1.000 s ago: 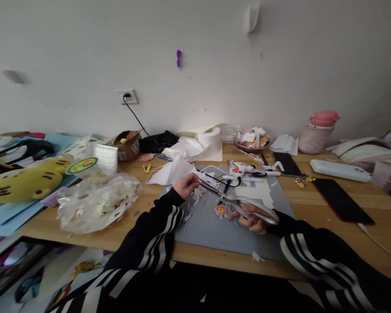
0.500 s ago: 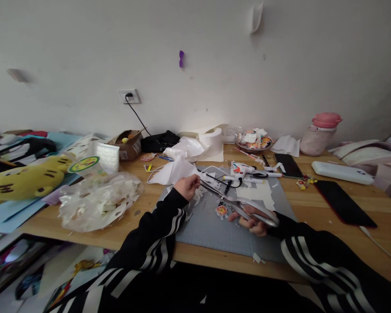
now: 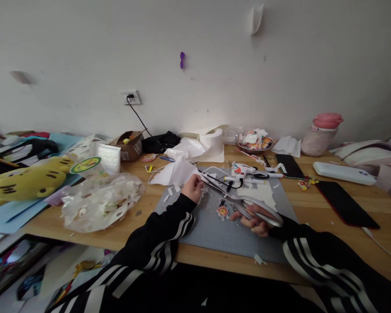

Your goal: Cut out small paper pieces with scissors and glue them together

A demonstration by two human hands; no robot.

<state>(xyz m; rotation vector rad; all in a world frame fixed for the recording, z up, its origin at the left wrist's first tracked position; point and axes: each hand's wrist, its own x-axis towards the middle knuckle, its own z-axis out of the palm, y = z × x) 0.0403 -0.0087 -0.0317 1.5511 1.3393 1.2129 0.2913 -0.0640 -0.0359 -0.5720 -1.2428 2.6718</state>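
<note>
My right hand (image 3: pixel 258 225) is wrapped round the handles of a large pair of grey scissors (image 3: pixel 233 199), held above the cutting mat (image 3: pixel 211 232) with the blades pointing up and left. My left hand (image 3: pixel 192 188) is closed in a pinch by the blade tips; whatever it holds is too small or hidden to name. Under the scissors, a small orange and pink charm (image 3: pixel 222 211) lies on the mat among white paper scraps. Behind the blades is a white and orange glue gun (image 3: pixel 243 171) with markers around it.
A crumpled plastic bag (image 3: pixel 99 208) with scraps and a yellow plush toy (image 3: pixel 29 180) lie to the left. Phones (image 3: pixel 347 204), a white power bank (image 3: pixel 343 173) and a pink-lidded bottle (image 3: pixel 319 137) are on the right. A full bowl (image 3: pixel 254 141) stands by the wall.
My left hand has shifted slightly right and now covers more of the spot by the blade tips. The scissors and right hand have moved a little right with the view.
</note>
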